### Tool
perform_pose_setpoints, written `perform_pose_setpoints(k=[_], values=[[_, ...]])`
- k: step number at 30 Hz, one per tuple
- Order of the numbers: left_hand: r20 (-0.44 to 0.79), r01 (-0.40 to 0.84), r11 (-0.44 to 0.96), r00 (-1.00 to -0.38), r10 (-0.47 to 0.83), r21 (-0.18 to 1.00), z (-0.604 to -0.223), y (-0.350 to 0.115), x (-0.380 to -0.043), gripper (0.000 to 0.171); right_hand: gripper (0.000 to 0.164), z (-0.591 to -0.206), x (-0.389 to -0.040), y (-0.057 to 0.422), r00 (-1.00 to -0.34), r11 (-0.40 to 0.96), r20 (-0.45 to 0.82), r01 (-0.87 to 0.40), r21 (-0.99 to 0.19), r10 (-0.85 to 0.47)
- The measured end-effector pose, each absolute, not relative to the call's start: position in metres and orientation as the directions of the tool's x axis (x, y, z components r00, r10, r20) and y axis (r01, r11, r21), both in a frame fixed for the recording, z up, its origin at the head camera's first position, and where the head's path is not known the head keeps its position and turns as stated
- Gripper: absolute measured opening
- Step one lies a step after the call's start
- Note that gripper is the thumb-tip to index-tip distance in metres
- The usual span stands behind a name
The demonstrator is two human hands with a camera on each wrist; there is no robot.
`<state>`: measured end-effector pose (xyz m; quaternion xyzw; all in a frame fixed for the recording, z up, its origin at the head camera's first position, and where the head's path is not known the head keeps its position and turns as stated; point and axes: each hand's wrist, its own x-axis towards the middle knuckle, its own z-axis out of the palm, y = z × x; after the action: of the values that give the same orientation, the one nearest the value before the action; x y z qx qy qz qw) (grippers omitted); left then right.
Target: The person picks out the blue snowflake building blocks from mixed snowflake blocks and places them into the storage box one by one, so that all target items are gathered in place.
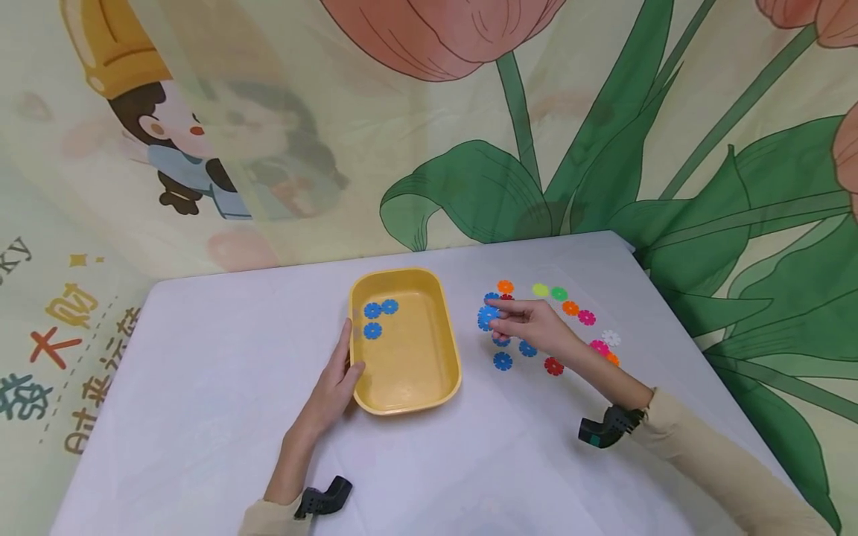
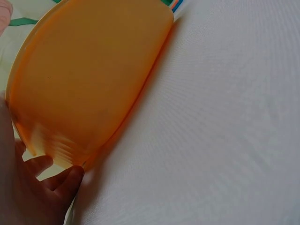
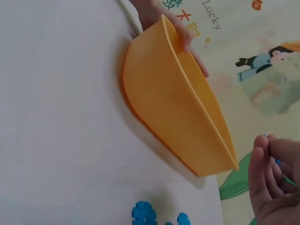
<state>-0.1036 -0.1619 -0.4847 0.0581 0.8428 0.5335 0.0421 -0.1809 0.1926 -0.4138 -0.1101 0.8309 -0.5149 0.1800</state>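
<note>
My left hand (image 1: 331, 388) grips the left wall of a yellow plastic tray (image 1: 407, 406), thumb over the rim and fingers along the outside. Three blue snowflake discs (image 1: 372, 330) lie inside, toward the far left corner. To the right of the tray, my right hand (image 1: 532, 325) pinches another blue snowflake disc (image 1: 488, 318) above the table. In the right wrist view only a sliver of blue shows at its fingertips (image 3: 260, 141). More blue discs (image 1: 503, 361) lie beneath and in front of this hand, and it partly covers a few pieces.
Around the right forearm are scattered discs: red (image 1: 553, 365), orange (image 1: 570, 308), pink (image 1: 586, 317), green (image 1: 559, 294), yellow-green (image 1: 540, 289) and white (image 1: 611, 338). A white cloth covers the table (image 1: 221, 387). Behind its far edge hangs a printed curtain (image 1: 302, 246).
</note>
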Motion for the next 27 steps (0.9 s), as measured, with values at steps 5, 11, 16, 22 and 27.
perform_pose_setpoints(k=[5,11,16,22,27], values=[[0.004,0.071,0.425,-0.988,0.156,0.903,-0.485,-0.162,-0.105,0.071,0.052,-0.407,-0.184,0.173,-0.878,0.506,-0.161,-0.103,-0.856,-0.451],[0.001,0.066,0.448,-0.989,0.145,0.892,-0.483,-0.163,-0.105,0.070,0.048,-0.393,-0.202,0.139,-0.818,0.517,-0.122,-0.233,-0.824,-0.562],[0.022,0.093,0.426,-0.985,0.169,0.900,-0.484,-0.164,-0.106,0.070,0.045,-0.395,-0.221,0.102,-0.761,0.527,-0.174,-0.247,-0.813,-0.624],[0.019,0.088,0.418,-0.986,0.168,0.904,-0.485,-0.163,-0.104,0.070,0.037,-0.407,-0.236,0.057,-0.698,0.581,-0.259,-0.272,-0.767,-0.668],[0.012,0.084,0.428,-0.986,0.168,0.900,-0.485,-0.164,-0.104,0.071,0.034,-0.415,-0.241,0.034,-0.641,0.630,-0.318,-0.338,-0.699,-0.698]])
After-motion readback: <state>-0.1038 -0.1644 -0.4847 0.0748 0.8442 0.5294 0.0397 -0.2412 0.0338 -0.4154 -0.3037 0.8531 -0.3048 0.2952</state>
